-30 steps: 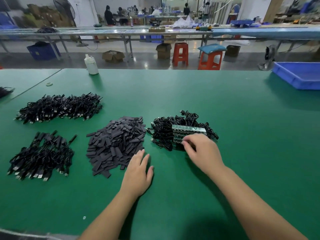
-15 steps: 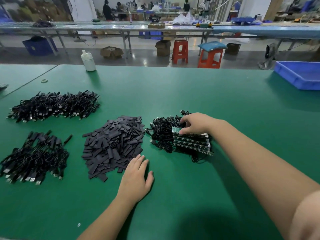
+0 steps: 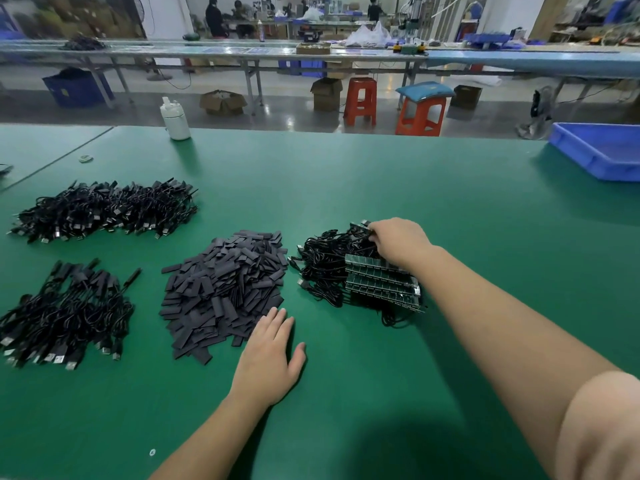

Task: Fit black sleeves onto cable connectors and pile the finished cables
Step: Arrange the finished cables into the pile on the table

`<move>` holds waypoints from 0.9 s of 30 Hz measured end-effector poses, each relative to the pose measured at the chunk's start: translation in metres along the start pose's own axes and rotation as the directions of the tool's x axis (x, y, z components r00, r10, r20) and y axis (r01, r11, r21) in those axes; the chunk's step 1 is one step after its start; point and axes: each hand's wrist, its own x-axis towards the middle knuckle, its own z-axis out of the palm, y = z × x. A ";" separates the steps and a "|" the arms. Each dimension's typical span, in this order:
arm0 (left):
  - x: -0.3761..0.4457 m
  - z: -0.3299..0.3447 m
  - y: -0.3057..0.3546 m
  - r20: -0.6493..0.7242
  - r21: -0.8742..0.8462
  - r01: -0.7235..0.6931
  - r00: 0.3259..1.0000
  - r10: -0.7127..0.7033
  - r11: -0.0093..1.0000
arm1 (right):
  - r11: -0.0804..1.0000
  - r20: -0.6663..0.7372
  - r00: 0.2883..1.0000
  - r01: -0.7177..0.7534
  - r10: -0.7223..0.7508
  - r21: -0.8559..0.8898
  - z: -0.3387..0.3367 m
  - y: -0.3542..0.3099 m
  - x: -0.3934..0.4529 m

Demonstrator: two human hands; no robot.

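Seen from above, a person's right hand [image 3: 398,240] reaches to the far edge of a tangle of unsleeved cables [image 3: 329,268] at the centre right of the frame, its grip closed on what appears to be a single cable connector [image 3: 362,226], though the fingertips are partly hidden. Stacked green strips of connectors [image 3: 381,284] lie on that tangle just below the wrist. The left hand [image 3: 268,358] rests flat on the green desk [image 3: 346,188] at lower centre, grip wide and holding nothing, fingertips touching the near edge of a heap of black sleeves [image 3: 225,289]. Two piles of cables sit well apart from the hands: one at the middle left [image 3: 104,209], another at the lower left [image 3: 65,313], metal plugs showing along their near edges. A white bottle [image 3: 175,119] stands at the desk's far edge, upper left; a blue tray [image 3: 599,154] sits at upper right. Orange stools [image 3: 360,100] stand on the floor beyond. No lettering on any item can be read.
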 end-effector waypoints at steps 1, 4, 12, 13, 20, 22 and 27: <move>0.001 0.000 0.000 0.010 0.005 0.007 1.000 -0.007 1.000 | 0.999 -0.059 0.997 -0.037 0.039 0.038 0.000 0.000 0.003; 0.002 0.001 -0.002 0.023 0.012 0.010 1.000 -0.011 1.000 | 0.978 -0.208 0.969 -0.097 0.135 0.186 -0.010 -0.002 0.015; 0.002 0.002 -0.003 0.035 0.007 0.022 0.999 -0.022 1.000 | 0.764 -0.485 0.744 -0.052 0.459 0.644 -0.064 0.007 0.041; 0.002 0.002 -0.002 0.037 0.008 0.019 0.999 -0.020 1.000 | 0.728 -0.499 0.708 -0.031 0.499 0.684 -0.074 0.010 0.042; 0.002 0.001 -0.001 0.033 0.004 0.037 0.999 -0.037 0.999 | 0.634 -0.576 0.585 0.132 0.571 0.762 -0.139 0.030 0.043; 0.002 0.001 -0.001 0.034 0.013 0.041 0.999 -0.041 0.999 | 0.690 -0.635 0.584 0.168 0.506 0.704 -0.152 0.030 0.039; 0.002 0.001 -0.001 0.038 0.023 0.048 0.998 -0.049 0.999 | 0.733 -0.619 0.637 0.123 0.458 0.669 -0.160 0.036 0.032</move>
